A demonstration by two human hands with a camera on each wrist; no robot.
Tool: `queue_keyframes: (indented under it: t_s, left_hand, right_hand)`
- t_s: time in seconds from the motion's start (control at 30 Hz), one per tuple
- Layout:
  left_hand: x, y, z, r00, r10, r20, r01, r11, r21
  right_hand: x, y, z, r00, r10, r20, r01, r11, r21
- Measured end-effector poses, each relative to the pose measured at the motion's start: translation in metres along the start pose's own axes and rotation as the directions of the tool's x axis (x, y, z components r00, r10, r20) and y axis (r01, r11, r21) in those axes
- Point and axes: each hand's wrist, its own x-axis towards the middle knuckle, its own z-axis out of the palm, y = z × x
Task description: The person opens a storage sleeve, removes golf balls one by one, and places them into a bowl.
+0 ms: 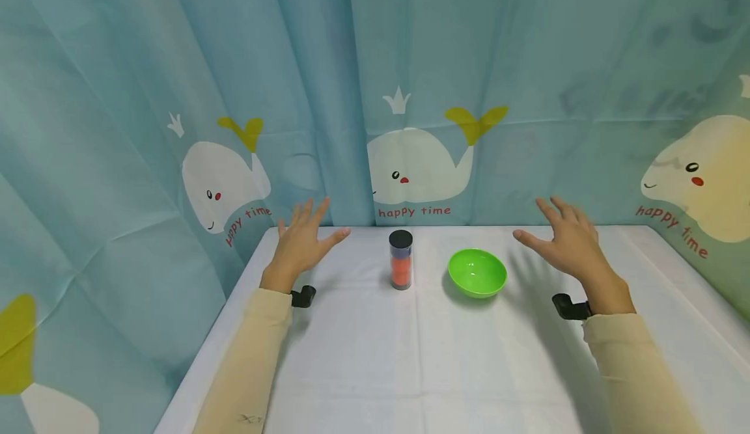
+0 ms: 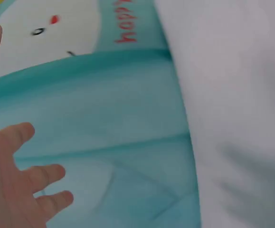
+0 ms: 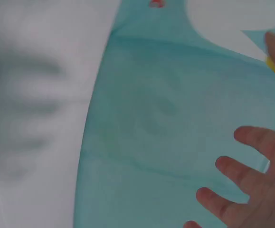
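near table's far edge (image 1: 445,231), left hand (image 1: 299,245) and right hand (image 1: 569,243) spread empty, room around tube (image 1: 401,261) and bowl (image 1: 477,274).

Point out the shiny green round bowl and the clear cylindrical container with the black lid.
Shiny green round bowl (image 1: 477,273), head view: on its inner surface.
Clear cylindrical container with the black lid (image 1: 401,263), head view: on its side, where orange shows.

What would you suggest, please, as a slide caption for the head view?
Left hand and right hand hover, open, either side of a black-capped tube and green bowl on a white table.
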Motion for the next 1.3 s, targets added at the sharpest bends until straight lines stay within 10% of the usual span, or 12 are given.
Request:
queue_keyframes:
  t_s: [0.17,0.33,0.6,0.97,1.3]
  left_hand:
    - [-0.003,0.009,0.006,0.995,-0.007,-0.102,-0.021,0.963,-0.268]
    - [-0.005,0.021,0.018,0.977,-0.035,-0.21,-0.078,0.857,-0.509]
    - [-0.006,0.041,0.028,0.956,-0.037,-0.291,-0.147,0.798,-0.585]
    - [-0.003,0.059,0.053,0.977,-0.014,-0.215,-0.101,0.851,-0.516]
    - [-0.009,0.064,0.074,0.985,0.105,0.135,-0.051,0.934,-0.354]
  right_hand:
    - [-0.007,-0.012,0.006,0.994,-0.014,-0.111,0.032,0.987,0.158]
    - [-0.009,-0.022,0.009,0.981,-0.077,-0.177,0.119,0.962,0.244]
    - [-0.014,-0.036,0.012,0.965,-0.156,-0.211,0.224,0.908,0.353]
    - [-0.02,-0.053,0.019,0.968,-0.197,-0.155,0.244,0.884,0.398]
    - [-0.017,-0.07,0.037,0.969,-0.234,-0.084,0.248,0.881,0.404]
